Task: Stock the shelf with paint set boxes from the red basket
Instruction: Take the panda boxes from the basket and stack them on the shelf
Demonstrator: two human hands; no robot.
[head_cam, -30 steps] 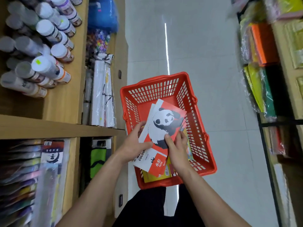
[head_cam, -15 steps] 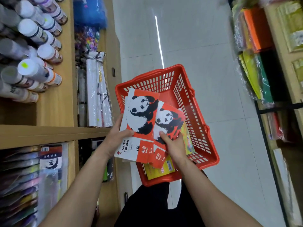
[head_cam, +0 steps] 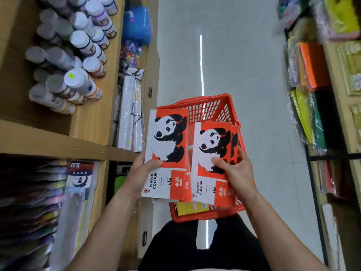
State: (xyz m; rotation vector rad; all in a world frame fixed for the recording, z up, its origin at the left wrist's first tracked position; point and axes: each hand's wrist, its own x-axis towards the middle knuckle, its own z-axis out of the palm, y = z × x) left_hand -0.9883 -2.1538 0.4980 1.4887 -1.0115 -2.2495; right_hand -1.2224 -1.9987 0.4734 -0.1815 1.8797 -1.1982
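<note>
Left hand [head_cam: 141,171] clamps one panda paint box [head_cam: 168,153]; right hand [head_cam: 237,170] grips a fanned stack [head_cam: 214,163], above the red basket [head_cam: 211,106].

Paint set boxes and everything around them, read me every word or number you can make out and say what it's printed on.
"WATER COLOUR": on the box in the left hand and on the box in the right hand.
"水彩 9024": orange panel of each box.
"9024": side edge of the left box.
Yellow pack in the red basket: print too blurred to read.
Paint bottles on the shelf: labels unreadable.
</note>
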